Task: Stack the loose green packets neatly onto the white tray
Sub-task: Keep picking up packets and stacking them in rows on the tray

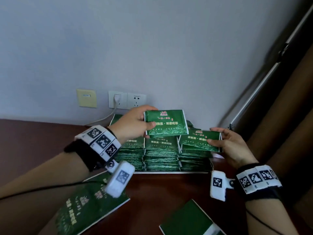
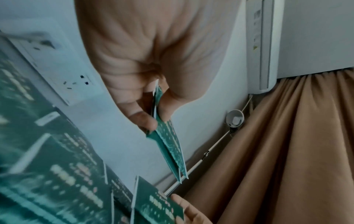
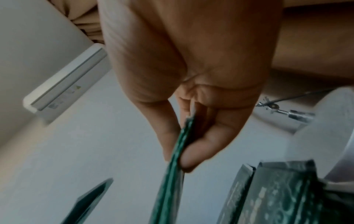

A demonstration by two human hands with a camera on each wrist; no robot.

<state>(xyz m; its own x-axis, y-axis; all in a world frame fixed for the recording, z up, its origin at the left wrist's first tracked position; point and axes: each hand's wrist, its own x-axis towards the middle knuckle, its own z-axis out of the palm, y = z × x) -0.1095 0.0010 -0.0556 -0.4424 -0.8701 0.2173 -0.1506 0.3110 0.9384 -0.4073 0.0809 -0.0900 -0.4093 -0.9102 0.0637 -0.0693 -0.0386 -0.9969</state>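
Packets (image 1: 161,155) stand in green stacks on the white tray (image 1: 171,172), against the wall on the dark surface (image 1: 152,192). From the head view, the left hand (image 1: 133,124) pinches a packet (image 1: 166,123) above the stacks, and the right hand (image 1: 234,146) pinches another packet (image 1: 199,140) resting tilted on the rightmost stack. Loose packets (image 1: 84,206) lie in front of the tray.

At the left wrist, thumb and fingers (image 2: 141,118) squeeze a packet edge-on (image 2: 170,145) beside the stacks (image 2: 47,159).

At the right wrist, thumb and fingers (image 3: 203,148) clamp a packet's edge (image 3: 172,174) beside the stacks (image 3: 277,194).
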